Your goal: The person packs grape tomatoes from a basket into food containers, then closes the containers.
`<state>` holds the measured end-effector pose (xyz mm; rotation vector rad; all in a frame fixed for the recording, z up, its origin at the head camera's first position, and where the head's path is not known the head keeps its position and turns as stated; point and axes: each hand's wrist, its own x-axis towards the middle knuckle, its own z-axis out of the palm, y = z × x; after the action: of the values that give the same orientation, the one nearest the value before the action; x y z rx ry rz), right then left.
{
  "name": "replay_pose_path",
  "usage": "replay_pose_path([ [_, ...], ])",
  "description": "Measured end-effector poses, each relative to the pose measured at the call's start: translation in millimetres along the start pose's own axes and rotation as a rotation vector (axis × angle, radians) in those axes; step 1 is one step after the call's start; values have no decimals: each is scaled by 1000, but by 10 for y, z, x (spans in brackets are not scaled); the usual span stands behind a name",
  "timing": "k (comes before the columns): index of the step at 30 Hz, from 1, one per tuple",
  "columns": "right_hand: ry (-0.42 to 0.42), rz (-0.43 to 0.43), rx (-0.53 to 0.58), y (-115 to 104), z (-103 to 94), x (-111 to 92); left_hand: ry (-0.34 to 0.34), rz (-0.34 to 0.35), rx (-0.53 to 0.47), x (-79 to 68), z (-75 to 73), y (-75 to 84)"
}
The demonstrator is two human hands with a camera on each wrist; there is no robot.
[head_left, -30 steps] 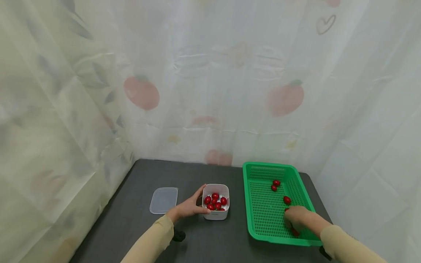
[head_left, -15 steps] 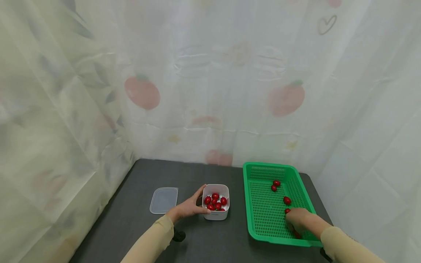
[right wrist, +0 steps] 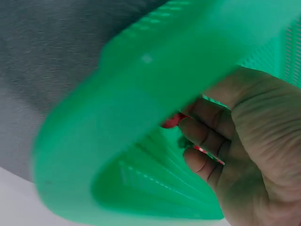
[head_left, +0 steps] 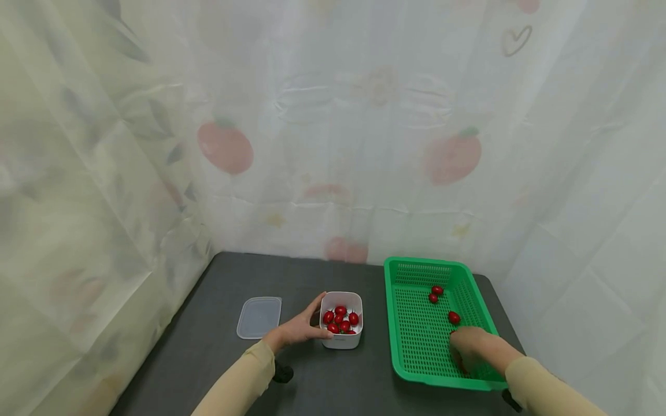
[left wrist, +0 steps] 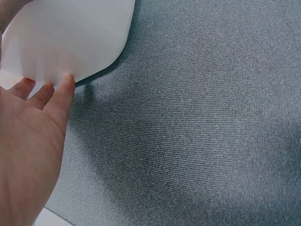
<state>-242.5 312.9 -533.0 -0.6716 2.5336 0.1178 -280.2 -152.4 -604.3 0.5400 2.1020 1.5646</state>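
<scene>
Fingers of the right hand [head_left: 470,345] are curled at a tomato [right wrist: 171,121] inside the green basket [head_left: 392,323]; whether it is pinched cannot be told. Left of the basket, a white container [head_left: 340,342] is gripped between thumb and fingers by the left hand [head_left: 298,328].

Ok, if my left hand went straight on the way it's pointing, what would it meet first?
The white tub, which your left hand holds; beyond it, probably the green basket, though depth is hard to judge.

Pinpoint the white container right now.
In the head view, the white container stands on the dark table between the lid and the green basket, the left hand gripping its left side.
</scene>
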Motion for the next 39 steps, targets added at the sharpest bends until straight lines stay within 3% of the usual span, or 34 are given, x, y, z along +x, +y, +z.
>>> replay_pose_path([
  [8, 223, -93, 173, 36, -236, 33, 4, -1, 4, -3, 3, 1],
  [17, 348, -204, 226, 8, -570, 159, 4, 3, 0, -12, 0, 15],
  [28, 426, -274, 231, -238, -888, 358, 6, -2, 4, -20, 0, 27],
  [39, 433, -312, 259, -581, -1071, 618, 0, -5, -20, -4, -4, 17],
])
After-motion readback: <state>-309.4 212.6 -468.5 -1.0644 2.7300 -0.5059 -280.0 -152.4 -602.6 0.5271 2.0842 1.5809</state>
